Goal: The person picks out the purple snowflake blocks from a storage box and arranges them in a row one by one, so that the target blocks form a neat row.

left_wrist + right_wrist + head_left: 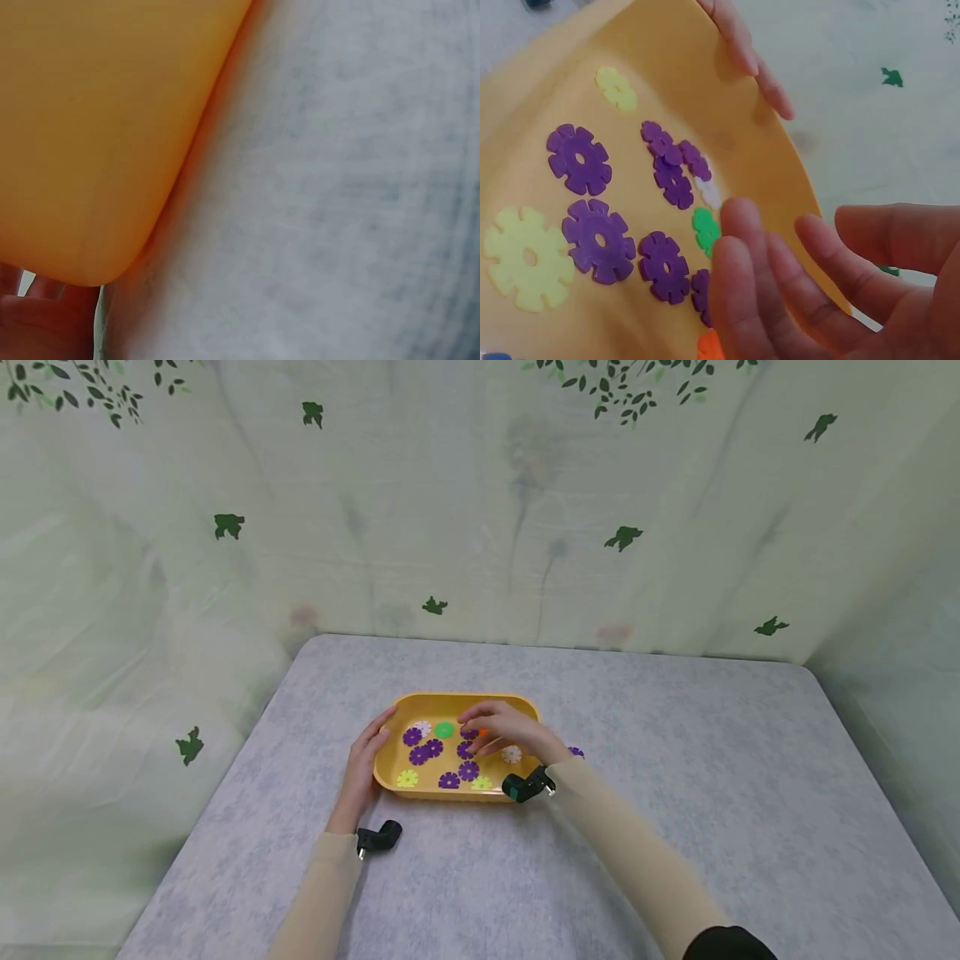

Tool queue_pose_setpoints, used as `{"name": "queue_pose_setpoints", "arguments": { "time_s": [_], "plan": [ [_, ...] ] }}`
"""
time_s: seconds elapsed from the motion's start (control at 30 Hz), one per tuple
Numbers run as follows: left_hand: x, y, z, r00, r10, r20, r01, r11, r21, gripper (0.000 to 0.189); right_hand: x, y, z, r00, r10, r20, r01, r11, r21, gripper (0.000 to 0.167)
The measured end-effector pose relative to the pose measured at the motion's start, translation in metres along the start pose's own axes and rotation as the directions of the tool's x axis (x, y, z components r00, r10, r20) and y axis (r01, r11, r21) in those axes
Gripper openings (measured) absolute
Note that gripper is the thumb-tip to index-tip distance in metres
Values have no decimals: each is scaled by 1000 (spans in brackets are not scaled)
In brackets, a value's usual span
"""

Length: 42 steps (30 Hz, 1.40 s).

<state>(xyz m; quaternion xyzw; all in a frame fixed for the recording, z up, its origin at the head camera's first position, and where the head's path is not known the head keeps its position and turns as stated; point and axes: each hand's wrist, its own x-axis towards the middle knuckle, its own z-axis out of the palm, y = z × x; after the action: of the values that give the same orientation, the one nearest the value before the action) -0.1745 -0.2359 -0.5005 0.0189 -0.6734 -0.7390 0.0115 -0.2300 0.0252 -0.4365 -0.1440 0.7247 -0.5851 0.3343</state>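
Note:
A yellow tray is on the table, its left end held by my left hand. The thumb laps over the rim and the other fingers lie along the outside. In the right wrist view, two of those fingers show at the rim. My right hand hovers over the tray's right half, fingers loosely bent and apart, nothing between them. Below it lie flat notched discs: several purple discs, yellow discs, a green disc and white discs. The hand partly hides an orange disc.
A purple disc lies on the grey table, just right of the tray, partly behind the right wrist. Pale hanging cloth with green leaf prints stands behind the table and at its sides.

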Motion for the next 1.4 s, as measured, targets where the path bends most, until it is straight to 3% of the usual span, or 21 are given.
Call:
{"name": "queue_pose_setpoints", "arguments": {
  "time_s": [0.37, 0.73, 1.17, 1.4],
  "plan": [
    [1, -3, 2, 999, 12, -30, -11, 1000, 11, 42, 19, 8, 7, 987, 158, 17, -157, 986, -48, 31],
    [1, -3, 2, 1000, 4, -31, -3, 1000, 21, 42, 21, 9, 10, 986, 168, 16, -162, 968, -190, 25],
    [0, -5, 2, 1000, 16, -23, -16, 1000, 23, 42, 25, 10, 11, 983, 181, -26, -181, 946, -269, 11],
    [0, -5, 2, 999, 34, -26, -33, 999, 28, 42, 15, 3, 5, 995, 95, 17, -85, 951, -298, 8]
  ]
}}
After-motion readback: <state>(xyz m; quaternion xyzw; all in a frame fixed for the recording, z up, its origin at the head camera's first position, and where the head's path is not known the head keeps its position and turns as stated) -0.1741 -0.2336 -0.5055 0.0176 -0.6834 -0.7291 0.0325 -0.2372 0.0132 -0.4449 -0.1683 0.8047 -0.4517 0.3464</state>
